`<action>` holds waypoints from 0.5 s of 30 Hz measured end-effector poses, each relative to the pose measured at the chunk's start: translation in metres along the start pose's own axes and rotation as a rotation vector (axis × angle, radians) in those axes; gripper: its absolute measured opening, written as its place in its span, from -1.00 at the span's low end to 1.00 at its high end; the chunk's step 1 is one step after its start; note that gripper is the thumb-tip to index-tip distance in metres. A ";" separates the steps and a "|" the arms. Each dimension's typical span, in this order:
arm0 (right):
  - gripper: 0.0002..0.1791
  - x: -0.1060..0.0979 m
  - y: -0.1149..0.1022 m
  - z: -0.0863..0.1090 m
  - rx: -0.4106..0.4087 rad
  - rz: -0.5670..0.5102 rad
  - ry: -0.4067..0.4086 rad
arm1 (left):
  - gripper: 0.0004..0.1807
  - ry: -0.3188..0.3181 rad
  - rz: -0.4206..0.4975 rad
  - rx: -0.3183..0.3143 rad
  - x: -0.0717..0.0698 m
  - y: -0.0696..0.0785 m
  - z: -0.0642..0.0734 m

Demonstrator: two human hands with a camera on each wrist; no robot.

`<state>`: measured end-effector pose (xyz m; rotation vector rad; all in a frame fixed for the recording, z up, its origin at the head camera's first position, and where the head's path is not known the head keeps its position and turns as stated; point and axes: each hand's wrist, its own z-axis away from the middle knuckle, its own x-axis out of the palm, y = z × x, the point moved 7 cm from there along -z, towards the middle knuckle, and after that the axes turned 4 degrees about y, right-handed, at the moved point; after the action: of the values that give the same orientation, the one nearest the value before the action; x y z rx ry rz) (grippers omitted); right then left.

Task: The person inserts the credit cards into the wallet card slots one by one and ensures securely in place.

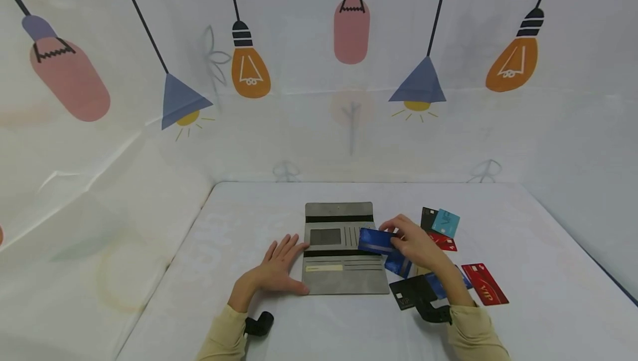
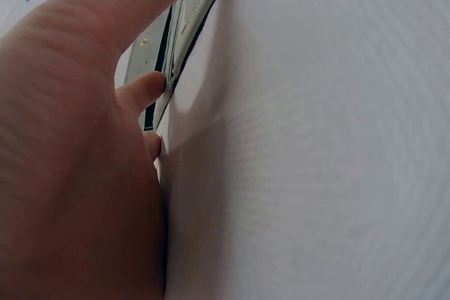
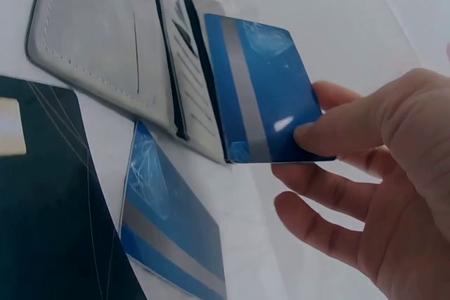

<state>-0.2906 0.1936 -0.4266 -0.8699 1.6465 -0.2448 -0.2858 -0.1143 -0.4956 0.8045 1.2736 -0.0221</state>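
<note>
A grey wallet [image 1: 344, 284] lies unfolded on the white table, its card slots facing up. My left hand [image 1: 277, 270] rests at its left edge with fingers spread, the thumb touching the lower left part. Between thumb and fingers my right hand [image 1: 416, 243] pinches a blue card [image 3: 264, 93] with a grey stripe, held over the wallet's right side. A second blue card [image 3: 172, 216] lies on the table beside the wallet, partly beneath the right hand in the head view. In the left wrist view, the wallet [image 2: 144, 50] shows only as a thin edge past the fingers.
Right of the wallet lie a black card [image 1: 406, 293], a red VIP card [image 1: 485, 284], and a light blue card [image 1: 445, 222] overlapping another black card [image 1: 427, 218] and a red card [image 1: 446, 242]. Behind the table [image 1: 259, 200] hangs a white sheet printed with lamps.
</note>
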 end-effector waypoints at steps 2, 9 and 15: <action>-0.65 0.003 -0.003 0.000 -0.005 -0.013 -0.024 | 0.13 0.003 0.003 0.000 0.000 0.000 0.000; -0.65 0.013 -0.011 0.001 -0.006 -0.052 -0.076 | 0.12 0.002 0.006 0.000 -0.001 0.002 0.000; -0.67 0.024 -0.014 0.001 -0.022 -0.054 -0.126 | 0.12 0.002 0.008 -0.002 -0.001 0.002 0.000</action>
<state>-0.2848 0.1685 -0.4370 -0.9286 1.5125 -0.2048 -0.2852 -0.1134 -0.4933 0.8077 1.2717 -0.0134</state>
